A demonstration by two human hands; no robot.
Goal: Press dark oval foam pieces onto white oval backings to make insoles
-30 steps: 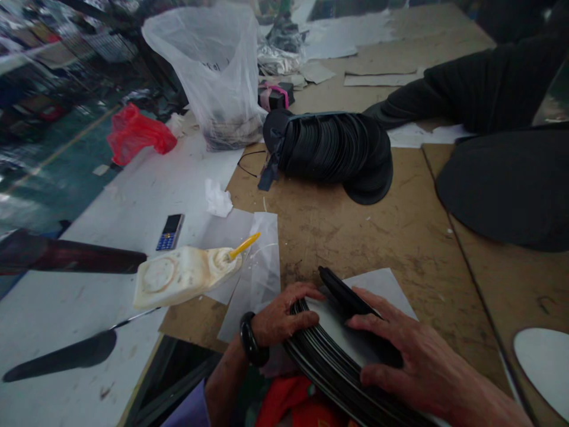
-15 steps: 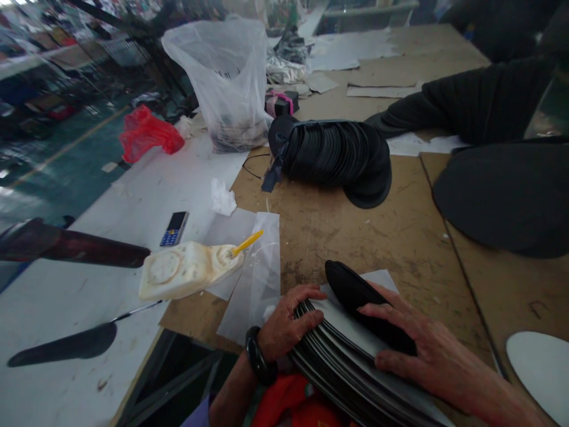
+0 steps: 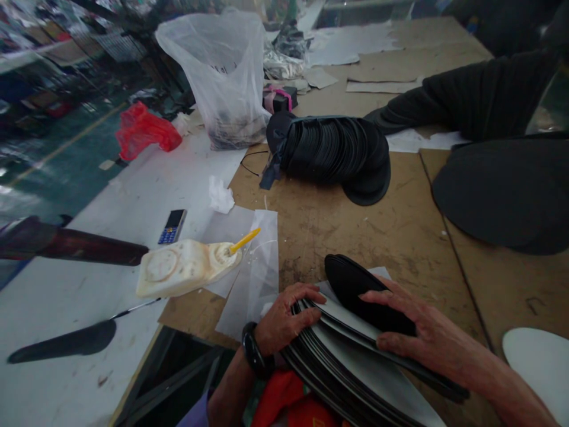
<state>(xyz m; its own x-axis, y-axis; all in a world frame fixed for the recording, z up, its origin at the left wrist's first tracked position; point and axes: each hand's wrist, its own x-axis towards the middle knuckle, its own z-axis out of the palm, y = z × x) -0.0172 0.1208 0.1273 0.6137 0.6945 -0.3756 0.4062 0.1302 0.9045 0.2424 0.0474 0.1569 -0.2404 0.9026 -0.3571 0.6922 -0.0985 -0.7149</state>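
Observation:
At the table's near edge lies a fanned stack of thin, sole-shaped pieces (image 3: 364, 367), black on one side and whitish on the other. My left hand (image 3: 291, 314), a black bangle at its wrist, is closed over the left end of the stack, thumb and fingers on the edges. My right hand (image 3: 411, 320) grips a few black sole-shaped pieces (image 3: 351, 281) on top of the stack. Their upper ends stand tilted up, and a gap shows between them and the layers below. The right palm and some fingertips are hidden.
A yellowed plastic container (image 3: 173, 270) with a yellow-handled tool (image 3: 244, 240) stands left, near a phone (image 3: 172, 226). A tied bundle of black pieces (image 3: 329, 148) lies ahead. Larger black pieces (image 3: 502, 196) and a white piece (image 3: 540, 373) are to the right.
My right hand has lifted the upper pieces, parting them from the stack and opening a gap beneath. My left hand stays at the stack's left end. The view has shifted slightly.

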